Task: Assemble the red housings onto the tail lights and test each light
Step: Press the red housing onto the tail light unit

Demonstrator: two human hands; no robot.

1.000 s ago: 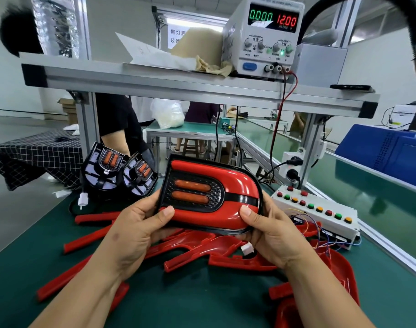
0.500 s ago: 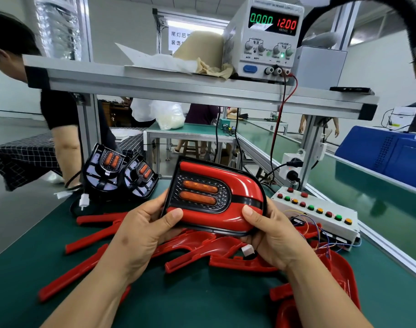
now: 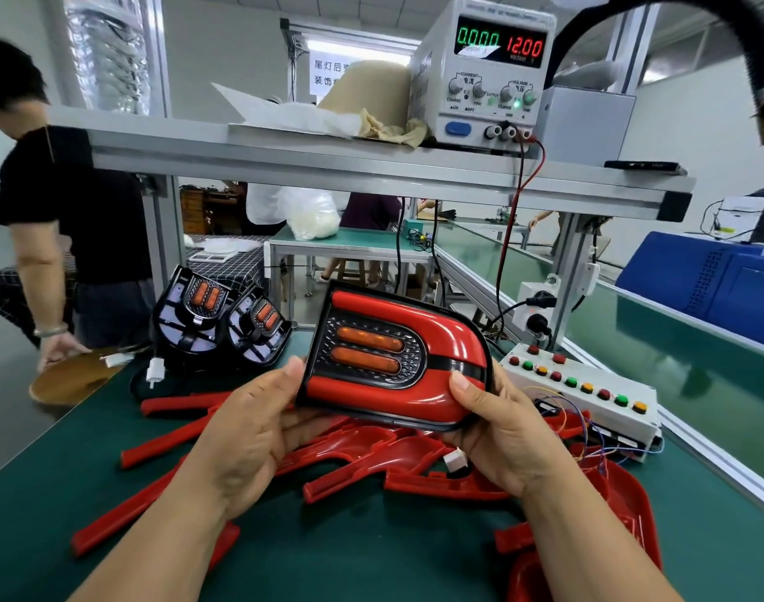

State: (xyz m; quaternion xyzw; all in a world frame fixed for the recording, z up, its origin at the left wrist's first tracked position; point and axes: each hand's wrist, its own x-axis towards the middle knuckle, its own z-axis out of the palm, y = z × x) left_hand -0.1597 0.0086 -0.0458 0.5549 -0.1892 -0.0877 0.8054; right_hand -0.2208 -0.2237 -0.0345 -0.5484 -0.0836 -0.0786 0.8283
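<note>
I hold the glossy red-housed, black-rimmed tail light (image 3: 397, 367) clear above the loose red plastic housings (image 3: 371, 454) on the green bench (image 3: 371, 558), left hand (image 3: 258, 432) gripping its nine o'clock edge and right hand (image 3: 501, 432) its three o'clock edge, thumbs on the face; judged light, rigid, slick and scratch-prone, best held by the rims.

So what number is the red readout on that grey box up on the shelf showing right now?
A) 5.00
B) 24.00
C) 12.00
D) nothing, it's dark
C: the power supply on the shelf shows 12.00 in lit red digits, to the right of a green readout of 0.000.
</note>
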